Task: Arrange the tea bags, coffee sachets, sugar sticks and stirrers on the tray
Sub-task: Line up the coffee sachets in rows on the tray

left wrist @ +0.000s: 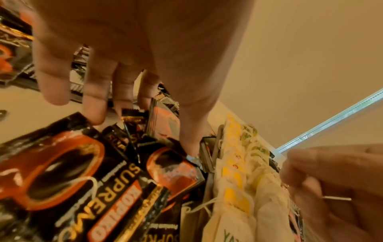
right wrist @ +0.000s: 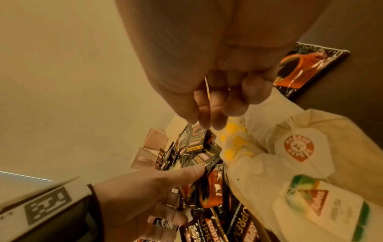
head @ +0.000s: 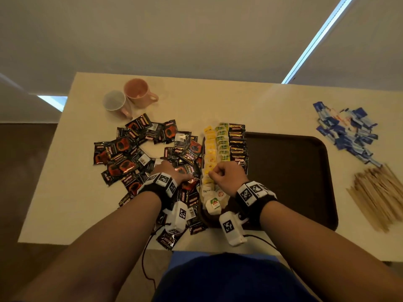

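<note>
A dark brown tray [head: 287,175] carries rows of yellow-tagged tea bags [head: 210,147], green-tagged tea bags [head: 222,142] and black coffee sachets [head: 237,144] along its left side. Loose coffee sachets [head: 130,153] lie piled on the table left of it. My left hand [head: 168,170] rests on that pile, fingers [left wrist: 93,104] straight, tips and thumb touching sachets [left wrist: 174,170]. My right hand [head: 220,171] hovers curled over the tea bags [right wrist: 294,147] and pinches a thin pale string [left wrist: 335,199]. Blue sugar sticks [head: 346,131] and wooden stirrers [head: 375,192] lie right of the tray.
Two mugs, one pink [head: 139,92] and one pale [head: 114,103], stand at the back left of the cream table [head: 65,182]. A few tea bags [head: 214,203] lie loose at the tray's near left corner. The tray's right part is bare.
</note>
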`<state>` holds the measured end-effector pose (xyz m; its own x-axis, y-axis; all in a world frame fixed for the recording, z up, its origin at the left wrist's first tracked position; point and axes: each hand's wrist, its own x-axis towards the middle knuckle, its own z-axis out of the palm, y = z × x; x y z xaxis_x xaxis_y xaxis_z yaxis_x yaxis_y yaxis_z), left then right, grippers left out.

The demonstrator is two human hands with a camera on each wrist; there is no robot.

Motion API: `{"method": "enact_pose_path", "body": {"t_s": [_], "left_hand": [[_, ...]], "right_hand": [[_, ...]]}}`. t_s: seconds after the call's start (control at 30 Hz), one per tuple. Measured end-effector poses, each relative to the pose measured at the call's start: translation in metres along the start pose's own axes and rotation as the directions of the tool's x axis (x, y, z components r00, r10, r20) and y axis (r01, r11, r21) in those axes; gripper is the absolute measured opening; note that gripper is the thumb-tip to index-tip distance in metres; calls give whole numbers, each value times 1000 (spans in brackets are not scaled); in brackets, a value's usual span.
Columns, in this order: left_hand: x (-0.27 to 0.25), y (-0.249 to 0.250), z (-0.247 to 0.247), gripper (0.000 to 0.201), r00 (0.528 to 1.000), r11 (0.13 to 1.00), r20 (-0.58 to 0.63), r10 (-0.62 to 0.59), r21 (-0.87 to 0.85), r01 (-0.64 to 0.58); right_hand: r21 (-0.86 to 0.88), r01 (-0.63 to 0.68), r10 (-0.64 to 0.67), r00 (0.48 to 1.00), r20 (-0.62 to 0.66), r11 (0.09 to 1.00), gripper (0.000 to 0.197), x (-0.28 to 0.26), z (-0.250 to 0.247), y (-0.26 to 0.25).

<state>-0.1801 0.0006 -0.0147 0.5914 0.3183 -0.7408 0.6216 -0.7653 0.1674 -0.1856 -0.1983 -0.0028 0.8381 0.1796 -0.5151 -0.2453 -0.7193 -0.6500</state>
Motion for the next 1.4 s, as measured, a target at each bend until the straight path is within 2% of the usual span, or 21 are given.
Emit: {"method": "enact_pose_path", "body": {"t_s": [0.17,0.3,0.43,0.6,0.87,1.1,1.4], "left_hand": [[-1,-1,4,104,999,1000,-17,-29,5,30],[2,4,5,97,999,999,-17,-51,16,51],[8,2,2,79,998,996,4,-63,-68,63],[10,-6,-6,80,999,992,17,-42,-122,44],[10,-25,-24,43,999,976,-45,23,-217,-32],[3,-42,-42,39,995,971,-94,21,-237,-43],[-15,-49,-66,48,958,932,-279,61,-328,-154]], "right_hand": [[-1,8,-8,1000,15,1000,16,3,-1,1],[39,2,-3,999,32,999,16,4,-3,3],[50,-1,-1,999,43,999,15,5,-5,6],[41,2,-4,999,44,999,16,5,-4,6],[11,26,-27,999,46,1000,19,4,-2,-2],[22,77,-78,996,44,997,18,4,1,-13],[45,129,-129,992,10,991,21,10,10,-39]]}}
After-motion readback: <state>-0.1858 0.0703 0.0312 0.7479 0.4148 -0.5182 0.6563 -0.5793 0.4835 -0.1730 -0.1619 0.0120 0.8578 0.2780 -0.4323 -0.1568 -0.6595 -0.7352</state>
